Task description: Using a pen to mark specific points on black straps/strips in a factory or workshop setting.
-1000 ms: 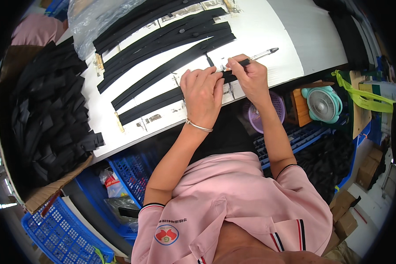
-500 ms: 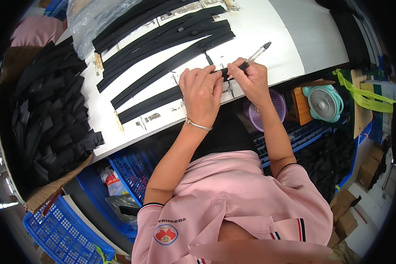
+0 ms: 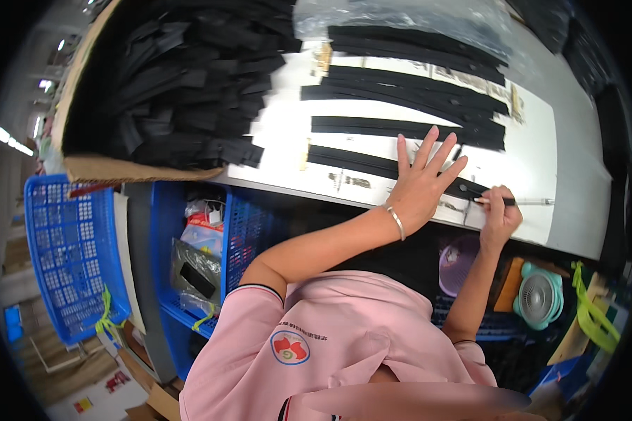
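Several long black fabric strips lie side by side on a white board (image 3: 534, 165). Across the nearest black strip (image 3: 354, 161) my left hand (image 3: 420, 188) rests with its fingers spread, the fingertips reaching toward the second strip (image 3: 372, 125). A pen (image 3: 534, 202) with a clear barrel is pinched in my right hand (image 3: 500, 221), its tip down by the right end of the nearest strip. Two more groups of black strips, a middle one (image 3: 400, 89) and a far one (image 3: 414, 48), lie beyond.
A cardboard box (image 3: 140, 170) heaped with black strips (image 3: 182, 98) stands at the left. Clear plastic sheeting (image 3: 386, 17) lies along the back. Below the table edge are blue baskets (image 3: 77, 259), a purple basket (image 3: 460, 266) and a turquoise fan (image 3: 539, 298).
The view has turned, shifting the table contents. My left hand's fingers, closer together before, have spread apart over the strip. My right hand still holds the pen, now farther from the left hand.
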`<state>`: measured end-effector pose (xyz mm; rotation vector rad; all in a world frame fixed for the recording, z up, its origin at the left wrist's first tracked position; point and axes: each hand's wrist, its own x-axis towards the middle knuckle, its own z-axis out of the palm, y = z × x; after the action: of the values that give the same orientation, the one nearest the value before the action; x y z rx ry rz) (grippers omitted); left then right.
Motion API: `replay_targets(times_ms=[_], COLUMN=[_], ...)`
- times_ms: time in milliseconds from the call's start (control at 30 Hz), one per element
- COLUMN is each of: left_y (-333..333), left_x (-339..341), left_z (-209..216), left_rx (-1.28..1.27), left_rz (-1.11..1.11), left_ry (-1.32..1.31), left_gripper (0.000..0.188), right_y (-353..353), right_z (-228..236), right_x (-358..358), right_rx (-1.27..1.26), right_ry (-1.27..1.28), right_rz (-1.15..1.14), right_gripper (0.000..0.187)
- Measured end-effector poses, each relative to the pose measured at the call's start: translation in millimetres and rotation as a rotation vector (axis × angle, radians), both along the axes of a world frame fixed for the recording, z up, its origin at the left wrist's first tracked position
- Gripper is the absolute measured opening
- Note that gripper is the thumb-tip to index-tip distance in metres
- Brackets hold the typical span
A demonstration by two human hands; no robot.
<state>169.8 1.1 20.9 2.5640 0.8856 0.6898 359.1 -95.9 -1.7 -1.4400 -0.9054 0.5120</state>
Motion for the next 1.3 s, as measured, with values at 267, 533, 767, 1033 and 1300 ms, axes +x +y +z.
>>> replay_targets(times_ms=[267,533,767,1033,1300], left_y=[89,95,184,276,297], left_x=[9,-99,-228,-312,-324], left_z=[-13,-8,115,150,160], left_rx=[-0.217,0.153,0.673,0.55,0.253], left_rz=[-0.079,0.193,0.706,1.193,1.334], left_ry=[-0.012,-0.262,-0.364,-0.255,0.123], left_gripper=[0.054,0.035,0.026,0.064,0.065], right_y=[9,13,13,13,12], right_z=[0,-4,-9,-10,-6], right_x=[-7,-2,0,-2,-3], right_rx=[-0.006,0.002,0.021,-0.013,0.007], right_ry=[0.044,0.072,0.071,0.111,0.11], right_rz=[-0.075,-0.104,-0.113,-0.105,-0.084], right_gripper=[0.019,0.017,0.019,0.017,0.017])
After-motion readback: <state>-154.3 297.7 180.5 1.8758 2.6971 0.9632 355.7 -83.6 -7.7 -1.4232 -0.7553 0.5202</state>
